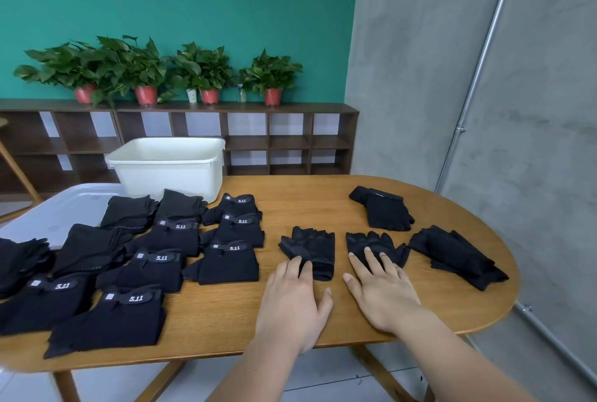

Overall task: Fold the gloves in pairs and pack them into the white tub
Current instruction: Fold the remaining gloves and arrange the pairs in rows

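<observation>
Two black fingerless gloves lie flat side by side on the wooden table point(323, 311). My left hand point(292, 298) rests with straight fingers on the wrist end of the left glove point(311, 245). My right hand point(381, 288) lies flat, its fingertips on the right glove point(374, 243). Two more black gloves lie further right, one at the back point(386, 209) and one near the table's right edge point(455, 256). The white tub point(168, 165) stands at the table's back left; its inside is hidden.
Several folded black glove pairs with 5.11 labels point(161, 256) cover the table's left half. A translucent lid point(64, 207) lies under some of them at the far left. A low shelf point(258, 136) with potted plants lines the green wall behind.
</observation>
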Demonstrator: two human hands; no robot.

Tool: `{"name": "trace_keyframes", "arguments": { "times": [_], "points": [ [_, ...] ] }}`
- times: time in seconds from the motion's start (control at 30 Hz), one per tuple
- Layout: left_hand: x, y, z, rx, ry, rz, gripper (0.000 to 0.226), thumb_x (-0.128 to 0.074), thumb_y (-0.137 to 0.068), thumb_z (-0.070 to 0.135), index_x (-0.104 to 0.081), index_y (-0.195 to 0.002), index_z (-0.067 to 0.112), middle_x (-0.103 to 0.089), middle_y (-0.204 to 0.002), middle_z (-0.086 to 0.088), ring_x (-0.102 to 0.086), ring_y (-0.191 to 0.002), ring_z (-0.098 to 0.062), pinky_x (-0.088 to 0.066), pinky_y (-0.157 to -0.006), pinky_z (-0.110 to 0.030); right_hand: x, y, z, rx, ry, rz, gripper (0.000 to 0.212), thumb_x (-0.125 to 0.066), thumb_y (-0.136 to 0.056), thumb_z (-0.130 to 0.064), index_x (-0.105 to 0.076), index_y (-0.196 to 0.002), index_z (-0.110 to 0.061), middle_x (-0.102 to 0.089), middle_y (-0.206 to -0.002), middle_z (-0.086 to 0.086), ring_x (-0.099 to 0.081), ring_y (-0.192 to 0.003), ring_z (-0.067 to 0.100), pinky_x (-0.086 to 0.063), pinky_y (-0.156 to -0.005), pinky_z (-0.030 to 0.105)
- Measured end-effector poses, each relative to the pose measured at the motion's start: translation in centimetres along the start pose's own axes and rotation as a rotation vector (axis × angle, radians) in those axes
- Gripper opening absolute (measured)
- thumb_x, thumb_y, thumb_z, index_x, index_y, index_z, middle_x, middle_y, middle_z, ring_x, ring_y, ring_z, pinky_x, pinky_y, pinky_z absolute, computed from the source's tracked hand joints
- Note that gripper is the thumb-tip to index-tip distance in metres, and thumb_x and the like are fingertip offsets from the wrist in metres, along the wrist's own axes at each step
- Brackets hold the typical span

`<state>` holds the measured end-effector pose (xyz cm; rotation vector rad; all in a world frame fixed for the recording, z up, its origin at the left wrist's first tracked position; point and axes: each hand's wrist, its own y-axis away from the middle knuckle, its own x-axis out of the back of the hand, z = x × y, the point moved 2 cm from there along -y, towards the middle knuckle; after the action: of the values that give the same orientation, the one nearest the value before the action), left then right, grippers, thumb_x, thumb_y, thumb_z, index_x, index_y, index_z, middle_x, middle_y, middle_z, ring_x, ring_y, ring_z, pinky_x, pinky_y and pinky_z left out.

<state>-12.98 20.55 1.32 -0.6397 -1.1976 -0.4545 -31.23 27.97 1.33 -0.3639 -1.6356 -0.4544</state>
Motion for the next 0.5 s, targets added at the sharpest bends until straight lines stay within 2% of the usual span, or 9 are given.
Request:
{"name": "trace_keyframes", "arguments": {
  "times": [0.1, 0.13, 0.2, 0.27, 0.4, 0.5],
  "points": [
    [0.1, 0.1, -0.1, -0.020, 0.013, -0.002, 0.075, -0.027, -0.105, 0.063, -0.029, -0.166, 0.019, -0.023, -0.171, 0.001, -0.017, -0.156, -0.019, -0.018, -0.129, -0.037, -0.5, 0.7, -1.0, -0.027, -0.014, 0.090, 0.063, -0.008, -0.108, -0.058, 0.000, -0.167, -0.038, 0.005, -0.176, -0.001, 0.007, -0.161, 0.026, -0.003, -0.131, 0.045],
    [0.1, 0.1, -0.1, -0.029, 0.025, 0.000, 0.075, -0.028, -0.105, 0.062, -0.029, -0.166, 0.019, -0.022, -0.171, 0.002, -0.016, -0.156, -0.018, -0.018, -0.129, -0.037, -0.8, 1.0, -1.1, -0.027, -0.031, 0.172, 0.061, -0.010, -0.108, -0.055, -0.007, -0.167, -0.037, -0.002, -0.176, 0.000, 0.002, -0.162, 0.025, -0.004, -0.131, 0.044],
    [0.0, 0.2, -0.1, -0.043, 0.047, 0.004, 0.074, -0.029, -0.105, 0.062, -0.027, -0.166, 0.019, -0.020, -0.171, 0.003, -0.015, -0.156, -0.017, -0.018, -0.129, -0.036, -1.0, 1.8, -1.1, -0.047, -0.081, 0.393, 0.061, -0.015, -0.107, -0.049, -0.036, -0.162, -0.034, -0.028, -0.171, 0.001, -0.014, -0.160, 0.022, -0.011, -0.130, 0.043],
    [-0.1, 0.1, -0.2, -0.042, 0.027, 0.023, 0.075, -0.029, -0.105, 0.062, -0.027, -0.166, 0.019, -0.020, -0.169, 0.003, -0.015, -0.154, -0.017, -0.018, -0.129, -0.037, -1.2, 2.5, -0.7, -0.134, -0.124, 0.510, 0.059, -0.020, -0.105, -0.046, -0.054, -0.152, -0.032, -0.045, -0.162, -0.001, -0.027, -0.156, 0.021, -0.016, -0.129, 0.043],
    [-0.3, 0.2, -0.2, -0.008, -0.065, 0.054, 0.074, -0.024, -0.104, 0.065, -0.033, -0.163, 0.022, -0.024, -0.164, -0.001, -0.018, -0.151, -0.021, -0.016, -0.129, -0.042, -1.8, 2.3, -0.3, -0.205, -0.160, 0.400, 0.053, -0.027, -0.108, -0.046, -0.047, -0.156, -0.033, -0.036, -0.168, -0.001, -0.019, -0.159, 0.020, -0.013, -0.130, 0.042],
    [-0.3, 0.2, -0.2, 0.016, -0.087, 0.066, 0.073, -0.022, -0.103, 0.066, -0.035, -0.162, 0.025, -0.025, -0.159, -0.003, -0.020, -0.149, -0.023, -0.015, -0.128, -0.043, -1.6, 2.4, -0.1, -0.206, -0.273, 0.590, 0.043, -0.048, -0.105, -0.033, -0.060, -0.145, -0.024, -0.045, -0.161, 0.005, -0.029, -0.154, 0.026, -0.022, -0.128, 0.046]
  ]
}}
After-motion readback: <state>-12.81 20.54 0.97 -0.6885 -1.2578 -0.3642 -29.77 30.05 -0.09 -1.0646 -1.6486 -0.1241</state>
